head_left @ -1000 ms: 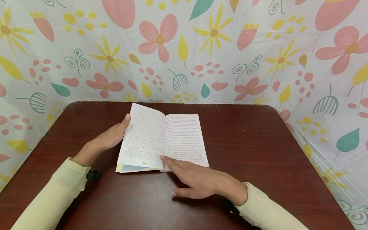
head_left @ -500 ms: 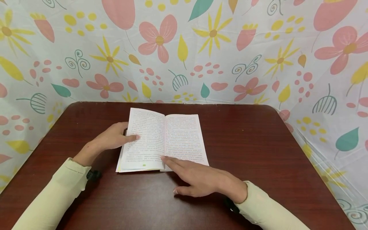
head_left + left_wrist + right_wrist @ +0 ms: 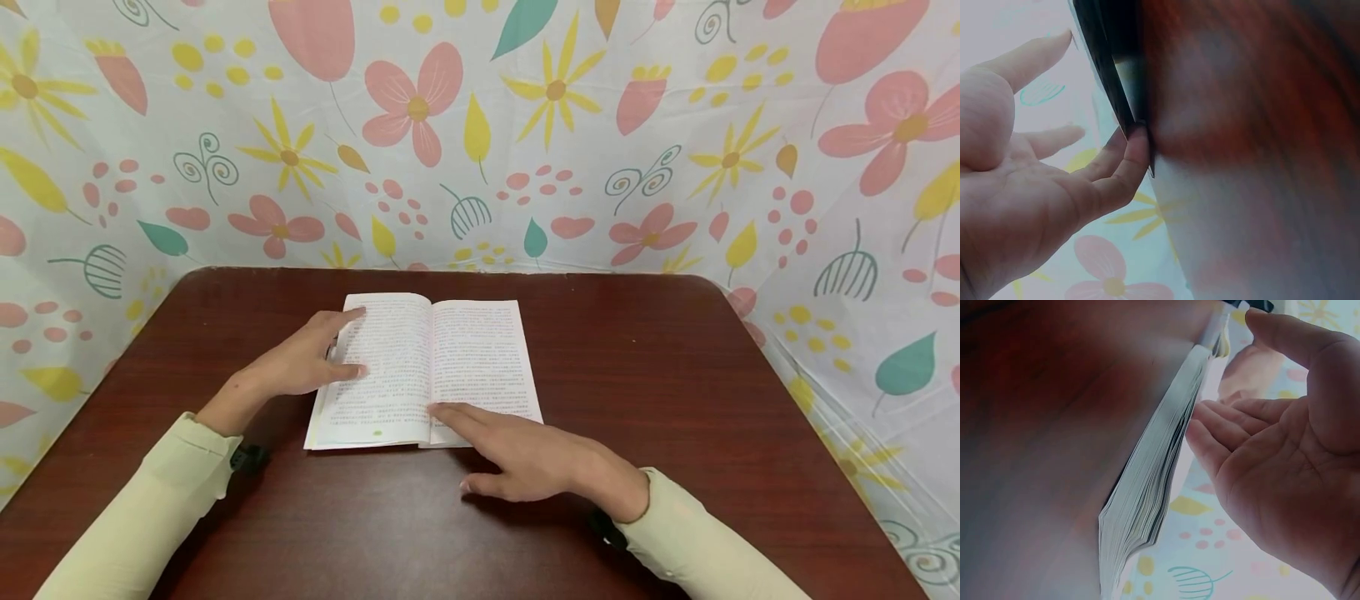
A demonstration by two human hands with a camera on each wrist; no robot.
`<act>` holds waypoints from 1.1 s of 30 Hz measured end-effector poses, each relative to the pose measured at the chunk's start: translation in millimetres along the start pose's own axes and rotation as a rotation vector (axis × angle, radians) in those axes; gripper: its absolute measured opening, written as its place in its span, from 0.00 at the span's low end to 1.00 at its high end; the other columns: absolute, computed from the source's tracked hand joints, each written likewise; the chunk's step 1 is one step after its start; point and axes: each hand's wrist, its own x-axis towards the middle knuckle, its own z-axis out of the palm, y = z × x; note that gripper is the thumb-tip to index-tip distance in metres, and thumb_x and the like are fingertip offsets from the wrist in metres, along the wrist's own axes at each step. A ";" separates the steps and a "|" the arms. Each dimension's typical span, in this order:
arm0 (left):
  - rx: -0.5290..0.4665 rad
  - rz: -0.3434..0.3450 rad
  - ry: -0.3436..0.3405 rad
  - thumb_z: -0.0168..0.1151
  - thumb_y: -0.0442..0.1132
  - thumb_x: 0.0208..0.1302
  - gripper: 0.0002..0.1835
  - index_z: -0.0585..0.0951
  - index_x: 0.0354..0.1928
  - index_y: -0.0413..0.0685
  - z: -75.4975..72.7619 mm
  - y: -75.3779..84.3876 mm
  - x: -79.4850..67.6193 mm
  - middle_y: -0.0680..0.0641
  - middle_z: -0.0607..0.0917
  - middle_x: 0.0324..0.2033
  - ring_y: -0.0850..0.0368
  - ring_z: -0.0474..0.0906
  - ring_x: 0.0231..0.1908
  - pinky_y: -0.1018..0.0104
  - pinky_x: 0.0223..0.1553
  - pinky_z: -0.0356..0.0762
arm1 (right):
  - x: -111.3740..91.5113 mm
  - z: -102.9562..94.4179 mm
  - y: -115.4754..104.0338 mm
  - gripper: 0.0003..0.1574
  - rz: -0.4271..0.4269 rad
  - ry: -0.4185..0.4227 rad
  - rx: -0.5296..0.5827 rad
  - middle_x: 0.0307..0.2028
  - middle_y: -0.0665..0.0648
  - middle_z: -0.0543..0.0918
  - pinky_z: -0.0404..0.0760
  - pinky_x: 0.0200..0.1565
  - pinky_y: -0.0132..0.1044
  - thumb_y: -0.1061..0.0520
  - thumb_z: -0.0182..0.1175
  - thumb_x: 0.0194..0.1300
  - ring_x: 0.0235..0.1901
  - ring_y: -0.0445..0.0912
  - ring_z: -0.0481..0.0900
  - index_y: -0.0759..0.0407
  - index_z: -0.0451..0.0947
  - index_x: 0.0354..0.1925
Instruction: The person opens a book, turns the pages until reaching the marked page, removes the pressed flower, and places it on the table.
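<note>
An open book (image 3: 382,367) lies on the table with printed text on both pages. My left hand (image 3: 296,358) is at its left edge, with the thumb and a finger stretched over the left page. In the left wrist view, other fingers (image 3: 1138,147) of the left hand touch the book's dark edge (image 3: 1110,69). My right hand (image 3: 525,454) rests with straight fingers on the lower part of the book by the centre fold, thumb spread apart. The right wrist view shows the book's page edges (image 3: 1160,481) beside the right hand (image 3: 1279,462).
The dark brown table (image 3: 637,367) extends around the book. Behind it and at the sides hangs a white cloth (image 3: 540,142) with flowers and leaves. A black band (image 3: 247,458) is on the left wrist.
The raised left page has come down flatter onto the book. My left hand has moved from the page's outer edge to over the page. The right hand stays nearly still.
</note>
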 end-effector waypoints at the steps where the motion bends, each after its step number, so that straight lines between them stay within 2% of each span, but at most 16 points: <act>1: 0.020 0.004 -0.007 0.76 0.47 0.68 0.52 0.55 0.85 0.48 0.2 0.3 -0.4 0.30 0.53 0.79 0.33 0.55 0.77 0.32 0.71 0.62 | 0.0 -0.6 1.3 0.54 0.005 0.005 -0.008 0.84 0.50 0.54 0.60 0.78 0.44 0.46 0.64 0.77 0.81 0.42 0.54 0.52 0.45 0.86; 5: 0.035 0.031 -0.028 0.76 0.48 0.67 0.46 0.65 0.82 0.48 2.2 1.6 -2.7 0.29 0.47 0.80 0.32 0.48 0.78 0.31 0.70 0.63 | 0.3 -2.9 8.4 0.49 -0.003 0.063 -0.063 0.82 0.53 0.59 0.64 0.76 0.45 0.48 0.66 0.76 0.80 0.45 0.58 0.58 0.56 0.83; 8: 0.037 0.054 -0.041 0.77 0.45 0.66 0.43 0.70 0.79 0.48 3.0 1.8 -5.2 0.32 0.40 0.82 0.31 0.42 0.80 0.31 0.70 0.63 | 1.1 -4.4 13.9 0.40 -0.026 0.128 -0.122 0.79 0.56 0.65 0.68 0.74 0.45 0.50 0.69 0.74 0.78 0.47 0.64 0.61 0.69 0.76; 11: 0.045 0.092 -0.051 0.78 0.44 0.65 0.41 0.72 0.78 0.48 3.2 2.0 -6.8 0.37 0.36 0.83 0.32 0.41 0.80 0.31 0.70 0.62 | 1.9 -5.6 17.7 0.32 -0.035 0.177 -0.171 0.76 0.56 0.71 0.73 0.70 0.43 0.52 0.72 0.71 0.75 0.48 0.70 0.59 0.78 0.68; 15: 0.062 0.148 -0.075 0.78 0.43 0.65 0.41 0.71 0.78 0.48 3.4 1.3 -6.6 0.40 0.40 0.84 0.35 0.43 0.80 0.32 0.71 0.62 | 2.2 -7.2 20.2 0.26 -0.023 0.205 -0.196 0.72 0.55 0.75 0.76 0.67 0.42 0.54 0.75 0.68 0.72 0.48 0.73 0.58 0.83 0.61; 17: 0.067 0.155 -0.097 0.77 0.43 0.66 0.41 0.71 0.79 0.48 3.7 1.2 -6.0 0.41 0.44 0.84 0.36 0.44 0.81 0.33 0.72 0.62 | 2.3 -8.1 20.9 0.24 -0.011 0.214 -0.195 0.71 0.55 0.76 0.77 0.67 0.42 0.55 0.75 0.67 0.70 0.48 0.75 0.58 0.84 0.59; 20: 0.066 0.154 -0.125 0.75 0.43 0.68 0.40 0.69 0.79 0.47 4.3 0.7 -4.5 0.40 0.50 0.83 0.37 0.47 0.81 0.33 0.72 0.60 | 2.4 -8.9 22.2 0.23 0.003 0.224 -0.190 0.69 0.55 0.78 0.78 0.65 0.41 0.56 0.76 0.67 0.69 0.48 0.77 0.58 0.85 0.58; 27: 0.071 0.107 -0.155 0.75 0.42 0.68 0.40 0.70 0.79 0.49 5.7 1.5 -3.4 0.43 0.59 0.82 0.41 0.56 0.79 0.36 0.74 0.60 | 1.2 -10.7 24.8 0.20 0.001 0.212 -0.173 0.69 0.56 0.79 0.80 0.63 0.41 0.57 0.75 0.68 0.69 0.48 0.77 0.59 0.87 0.56; 33: 0.069 0.103 -0.158 0.75 0.42 0.68 0.39 0.71 0.78 0.48 6.5 1.2 -4.0 0.42 0.61 0.81 0.40 0.58 0.77 0.35 0.73 0.61 | -1.1 -14.5 24.5 0.08 -0.043 0.213 -0.185 0.66 0.57 0.83 0.82 0.59 0.38 0.64 0.72 0.69 0.67 0.46 0.80 0.57 0.90 0.46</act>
